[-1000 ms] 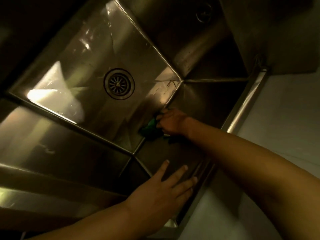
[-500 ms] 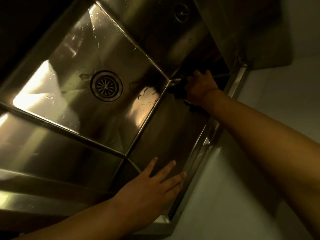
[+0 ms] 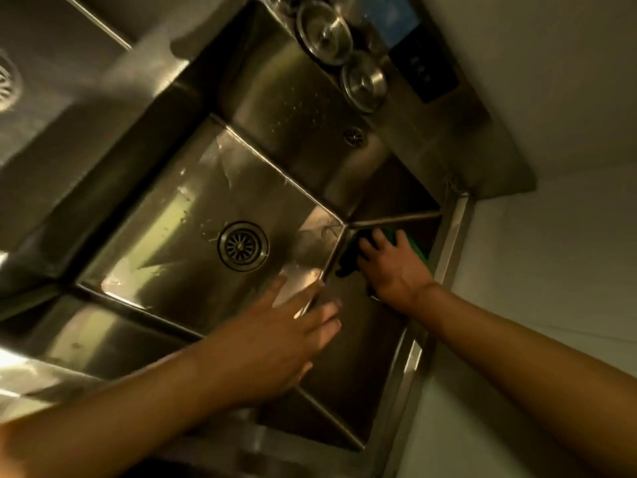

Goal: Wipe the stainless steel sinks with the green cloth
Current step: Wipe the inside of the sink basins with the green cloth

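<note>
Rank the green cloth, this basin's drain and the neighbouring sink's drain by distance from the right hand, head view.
1. green cloth, under the right hand.
2. this basin's drain, left of the hand.
3. neighbouring sink's drain, far left edge.

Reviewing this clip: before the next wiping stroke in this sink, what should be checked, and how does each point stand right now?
1. Green cloth under the right hand: ok, spread fingers press it against the sink wall near the far corner.
2. Cloth lying flat, not bunched: cannot tell, too dark there.
3. Left hand out of the cloth's path: ok, it is open and apart from the cloth, nearer the person.
4. Left hand braced on the steel: cannot tell, it is blurred.
5. Drain uncovered: ok, nothing lies on it.
6. Sink bottom free of water marks: not ok, streaks and drops show.
</note>
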Available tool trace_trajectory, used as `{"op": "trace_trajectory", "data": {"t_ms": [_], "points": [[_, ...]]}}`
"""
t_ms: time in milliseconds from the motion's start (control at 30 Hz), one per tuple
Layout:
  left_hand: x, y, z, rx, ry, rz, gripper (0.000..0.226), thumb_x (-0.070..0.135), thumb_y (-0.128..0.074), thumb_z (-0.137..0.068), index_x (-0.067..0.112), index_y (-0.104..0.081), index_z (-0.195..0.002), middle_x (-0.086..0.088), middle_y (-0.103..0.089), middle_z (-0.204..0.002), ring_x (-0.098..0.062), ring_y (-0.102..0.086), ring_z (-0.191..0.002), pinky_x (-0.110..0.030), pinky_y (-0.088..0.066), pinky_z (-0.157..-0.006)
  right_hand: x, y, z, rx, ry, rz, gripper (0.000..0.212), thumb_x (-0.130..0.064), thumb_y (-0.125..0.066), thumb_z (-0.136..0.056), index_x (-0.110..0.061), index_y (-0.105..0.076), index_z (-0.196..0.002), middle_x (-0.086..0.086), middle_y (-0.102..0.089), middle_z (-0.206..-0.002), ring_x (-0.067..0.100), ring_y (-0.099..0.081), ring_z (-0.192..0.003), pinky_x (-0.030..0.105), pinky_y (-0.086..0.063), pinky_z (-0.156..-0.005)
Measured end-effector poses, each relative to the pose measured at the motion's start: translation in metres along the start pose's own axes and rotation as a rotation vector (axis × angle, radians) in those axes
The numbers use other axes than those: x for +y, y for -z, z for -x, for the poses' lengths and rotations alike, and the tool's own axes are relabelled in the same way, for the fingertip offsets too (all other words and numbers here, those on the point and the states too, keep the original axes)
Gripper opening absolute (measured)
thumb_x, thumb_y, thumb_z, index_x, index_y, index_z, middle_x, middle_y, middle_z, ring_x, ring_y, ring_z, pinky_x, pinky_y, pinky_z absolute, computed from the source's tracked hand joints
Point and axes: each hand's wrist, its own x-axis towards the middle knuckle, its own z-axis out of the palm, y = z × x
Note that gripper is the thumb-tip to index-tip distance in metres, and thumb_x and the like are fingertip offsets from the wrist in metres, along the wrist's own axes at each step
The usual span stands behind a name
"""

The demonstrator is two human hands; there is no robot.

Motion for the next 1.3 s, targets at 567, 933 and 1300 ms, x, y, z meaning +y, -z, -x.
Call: {"op": "trace_trajectory", "data": {"t_ms": [567, 933, 1300], "points": [[-0.159, 0.111, 0.030, -0.021, -0.049, -0.446, 0.060, 0.045, -0.074, -0.081, 0.024, -0.062, -0.136, -0.002, -0.062, -0.142, -0.029, -0.050, -0.142, -0.057, -0.033, -0.114, 0.033, 0.110, -0.121, 0.724, 0.110, 0.139, 0.085, -0.055, -0.080, -0.070, -0.021, -0.055, -0.144, 0.011, -0.044, -0.156, 0.040, -0.037, -0.141, 0.058, -0.045, -0.097], [-0.183, 0.114, 0.047, 0.052, 0.086, -0.124, 0.045, 0.056, -0.062, -0.087, 0.027, -0.070, -0.120, 0.007, -0.065, -0.137, -0.020, -0.047, -0.144, -0.043, -0.031, -0.120, 0.045, 0.098, -0.223, 0.971, 0.046, 0.356, 0.040, -0.030, -0.048, -0.100, -0.023, -0.062, -0.136, 0.013, -0.042, -0.158, 0.036, -0.038, -0.147, 0.054, -0.039, -0.107], [-0.184, 0.121, 0.042, -0.035, 0.126, -0.256, 0.039, 0.056, -0.064, -0.083, 0.026, -0.081, -0.102, 0.006, -0.074, -0.119, -0.025, -0.058, -0.136, -0.048, -0.039, -0.111, -0.005, 0.090, -0.292, 0.692, 0.140, 0.434, 0.043, -0.027, -0.041, -0.105, -0.015, -0.056, -0.143, 0.019, -0.026, -0.164, 0.044, -0.018, -0.152, 0.058, -0.032, -0.115]]}}
